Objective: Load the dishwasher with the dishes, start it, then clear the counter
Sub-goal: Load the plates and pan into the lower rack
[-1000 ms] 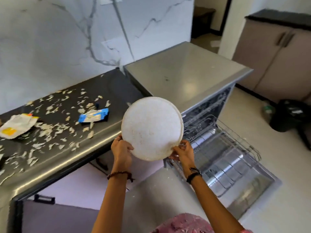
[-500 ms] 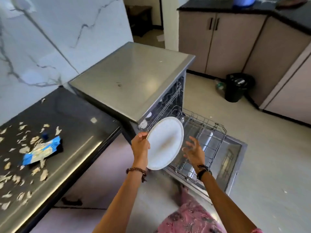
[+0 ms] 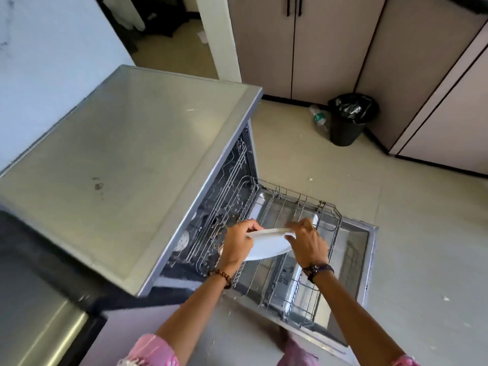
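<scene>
Both hands pinch the white plate [image 3: 266, 245] by its rim — left hand [image 3: 237, 245] at nine o'clock, right hand [image 3: 307, 243] at three — holding it tilted over the pulled-out wire rack [image 3: 327, 223]. The dishwasher [image 3: 126, 165] stands at ten o'clock; bare floor [image 3: 422, 233] spreads toward the black bin [image 3: 348, 120] at one o'clock.

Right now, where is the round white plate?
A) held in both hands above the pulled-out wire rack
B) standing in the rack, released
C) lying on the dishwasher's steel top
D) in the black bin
A: the left hand and right hand both grip the round white plate over the pulled-out wire rack.
</scene>
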